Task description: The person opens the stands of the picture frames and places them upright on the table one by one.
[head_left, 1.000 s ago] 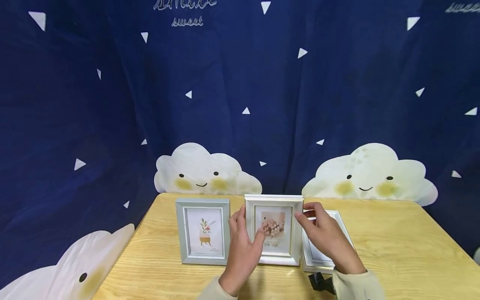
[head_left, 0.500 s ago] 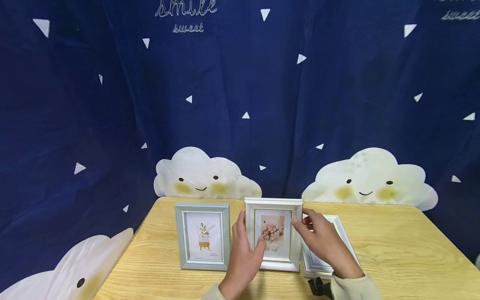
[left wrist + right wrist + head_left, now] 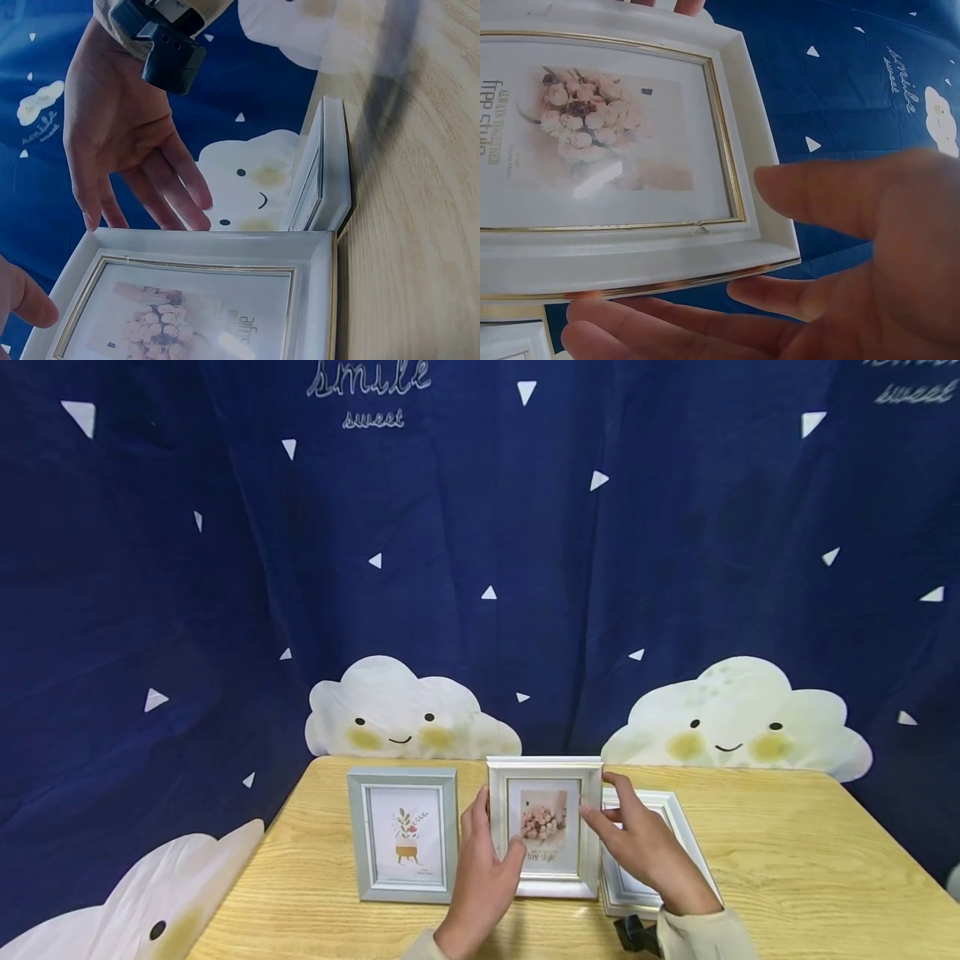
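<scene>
A white photo frame (image 3: 544,888) with a gold inner line and a pink flower picture stands upright on the table. My left hand (image 3: 482,881) holds its left side, thumb over the front and fingers along the edge. On the opposite side my right hand (image 3: 647,839) holds the upper right edge, its thumb (image 3: 810,191) at the front and its fingers (image 3: 630,322) along the side. A grey-blue photo frame (image 3: 360,835) with a potted plant picture stands just left of my left hand. Beneath my right forearm lies another white frame (image 3: 686,827), partly hidden.
The wooden table (image 3: 787,860) reaches back to a dark blue cloth (image 3: 480,527) printed with clouds and triangles. A black wrist camera (image 3: 636,935) sits at my right wrist, close to the lying frame.
The head view has tilted slightly, so everything sits a little lower. My right thumb has shifted slightly along the white frame's face. Both hands stay at its sides, and the frames barely move.
</scene>
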Demonstrator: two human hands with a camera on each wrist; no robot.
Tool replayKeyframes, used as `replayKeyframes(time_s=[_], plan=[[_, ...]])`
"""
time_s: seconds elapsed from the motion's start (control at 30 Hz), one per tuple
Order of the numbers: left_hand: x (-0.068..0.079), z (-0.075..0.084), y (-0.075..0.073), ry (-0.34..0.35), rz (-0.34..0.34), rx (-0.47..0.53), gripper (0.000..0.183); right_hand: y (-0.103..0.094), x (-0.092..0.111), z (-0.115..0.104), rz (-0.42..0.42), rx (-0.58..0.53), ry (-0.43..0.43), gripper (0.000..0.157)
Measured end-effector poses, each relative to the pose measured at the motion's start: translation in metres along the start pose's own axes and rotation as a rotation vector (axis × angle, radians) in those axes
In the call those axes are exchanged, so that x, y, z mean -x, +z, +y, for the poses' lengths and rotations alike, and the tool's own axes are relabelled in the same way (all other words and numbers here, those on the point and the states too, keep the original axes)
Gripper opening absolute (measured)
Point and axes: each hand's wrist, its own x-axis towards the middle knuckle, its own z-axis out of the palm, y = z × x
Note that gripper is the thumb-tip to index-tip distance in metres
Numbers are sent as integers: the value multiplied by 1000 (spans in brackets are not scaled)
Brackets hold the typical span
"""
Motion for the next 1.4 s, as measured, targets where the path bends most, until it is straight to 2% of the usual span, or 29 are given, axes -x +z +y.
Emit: replayKeyframes(time_s=[0.17, 0.33, 0.47, 0.8, 1.07, 1.27, 1.4], plan=[[-1, -2, 0, -9, -9, 18, 75, 0, -2, 2, 5, 5, 1, 60], [-2, -4, 1, 6, -1, 9, 75, 3, -7, 7, 30, 59, -25, 48], [-3, -5, 3, 20, -3, 2, 77, 5, -8, 10, 37, 52, -24, 41], [-4, -7, 4, 19, -37, -37, 81, 5, -2, 12, -83, 21, 5, 66], [1, -7, 6, -31, -79, -79, 94, 6, -1, 11, -119, -21, -9, 71], [2, -9, 5, -53, -99, -84, 97, 7, 2, 8, -104, -34, -6, 65], [2, -8, 3, -58, -103, -88, 96, 7, 3, 7, -101, -13, -6, 68]])
